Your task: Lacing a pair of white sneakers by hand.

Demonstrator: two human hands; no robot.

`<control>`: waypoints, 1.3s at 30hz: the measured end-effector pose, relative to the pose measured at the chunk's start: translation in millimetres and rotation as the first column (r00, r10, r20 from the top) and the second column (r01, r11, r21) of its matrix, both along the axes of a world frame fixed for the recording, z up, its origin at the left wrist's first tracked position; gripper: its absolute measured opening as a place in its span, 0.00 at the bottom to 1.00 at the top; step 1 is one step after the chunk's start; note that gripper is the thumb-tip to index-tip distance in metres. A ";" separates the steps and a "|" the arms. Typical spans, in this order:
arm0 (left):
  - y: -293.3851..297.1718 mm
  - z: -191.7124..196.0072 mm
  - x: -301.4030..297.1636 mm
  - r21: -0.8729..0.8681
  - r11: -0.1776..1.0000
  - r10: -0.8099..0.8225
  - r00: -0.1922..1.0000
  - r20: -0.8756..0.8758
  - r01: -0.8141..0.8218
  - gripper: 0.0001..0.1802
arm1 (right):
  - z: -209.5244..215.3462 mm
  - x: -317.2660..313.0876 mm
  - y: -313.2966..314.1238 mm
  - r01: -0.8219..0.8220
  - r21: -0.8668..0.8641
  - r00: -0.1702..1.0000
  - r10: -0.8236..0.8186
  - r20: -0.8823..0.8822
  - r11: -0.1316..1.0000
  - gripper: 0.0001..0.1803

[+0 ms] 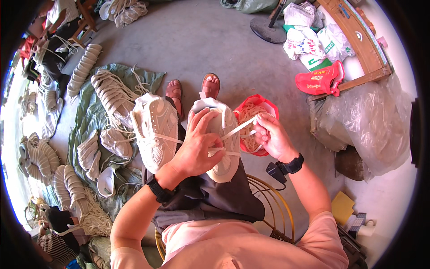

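Observation:
A white sneaker [224, 169] rests on my lap with its toe pointing toward me. My left hand [199, 141] lies over its upper, fingers curled and holding the shoe, with the thumb near the crossing laces. My right hand [274, 138] pinches the end of a white shoelace [238, 128] between thumb and fingertips and pulls it taut, out to the right of the shoe. Beside it on the left, a second white sneaker [154, 134] sits on my other leg with a lace across its front. Beyond the right hand stands a red container [272, 106] full of pale laces.
Stacks of nested white shoe parts [112, 96] lie on a green sheet [154, 80] at the left. On the right are a red bag [320, 80], clear plastic sheeting [365, 116] and a wooden frame [365, 80]. A round black base [268, 30] stands at the back.

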State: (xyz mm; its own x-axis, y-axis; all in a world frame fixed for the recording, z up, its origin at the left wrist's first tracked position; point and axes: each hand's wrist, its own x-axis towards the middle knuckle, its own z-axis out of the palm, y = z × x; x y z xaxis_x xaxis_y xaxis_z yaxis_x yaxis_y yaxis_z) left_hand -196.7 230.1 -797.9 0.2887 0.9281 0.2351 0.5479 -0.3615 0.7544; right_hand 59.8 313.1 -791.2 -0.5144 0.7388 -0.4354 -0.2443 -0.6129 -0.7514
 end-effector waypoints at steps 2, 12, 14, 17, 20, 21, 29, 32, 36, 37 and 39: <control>0.3 -0.5 2.1 0.003 1.000 0.002 1.000 0.012 -0.002 0.10 | -0.1 0.2 2.2 -0.010 0.002 1.000 0.010 0.002 1.000 0.13; 5.7 -4.4 6.0 0.031 0.999 0.008 0.998 -0.066 -0.006 0.21 | 9.1 1.5 27.8 0.091 -0.018 0.981 -0.093 -0.171 0.996 0.12; 7.2 -7.4 5.2 0.025 1.000 -0.004 0.997 -0.076 0.006 0.24 | 8.1 2.7 32.5 0.088 -0.019 0.979 -0.090 -0.183 0.996 0.12; 8.6 -11.8 4.1 0.015 1.000 -0.004 0.999 -0.047 0.005 0.30 | -1.6 0.1 33.8 0.104 -0.049 0.973 -0.112 -0.201 0.993 0.12; 7.2 -17.0 3.9 0.012 1.000 0.014 0.999 -0.048 -0.013 0.33 | -11.1 1.7 33.4 0.133 -0.097 0.969 -0.150 -0.198 0.986 0.13; 4.9 -23.3 3.8 0.046 0.996 0.077 0.997 -0.029 -0.076 0.35 | -12.9 3.6 33.9 0.109 -0.114 0.969 -0.131 -0.208 0.988 0.13; -2.8 -26.2 11.9 0.000 0.987 0.161 0.985 0.055 -0.161 0.49 | -23.6 5.9 29.2 0.055 -0.125 0.976 -0.080 -0.201 0.991 0.13; -0.5 -33.0 11.0 0.007 0.988 0.150 0.986 0.078 -0.151 0.51 | -15.1 -4.9 28.0 0.152 -0.105 0.984 -0.161 -0.079 0.983 0.14; 3.1 -37.2 16.0 -0.047 0.985 0.169 0.979 0.114 -0.164 0.51 | -11.8 -6.6 33.8 0.045 -0.073 0.968 -0.062 -0.244 0.996 0.15; 4.0 -39.1 17.0 -0.050 0.985 0.168 0.980 0.106 -0.164 0.51 | -11.9 -6.2 35.3 0.009 -0.065 0.953 -0.028 -0.301 0.998 0.15; 5.1 -43.4 17.9 -0.056 0.985 0.169 0.981 0.097 -0.164 0.50 | -13.7 -8.0 39.2 0.016 -0.076 0.946 -0.040 -0.321 0.997 0.15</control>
State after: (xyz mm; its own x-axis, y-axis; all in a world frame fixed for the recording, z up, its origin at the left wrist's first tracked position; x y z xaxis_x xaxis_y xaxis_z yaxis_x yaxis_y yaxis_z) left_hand -178.8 235.2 -841.3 0.1061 0.9719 0.2101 0.5178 -0.2343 0.8228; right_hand 51.8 352.3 -804.9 -0.6155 0.7278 -0.3024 -0.4835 -0.6517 -0.5844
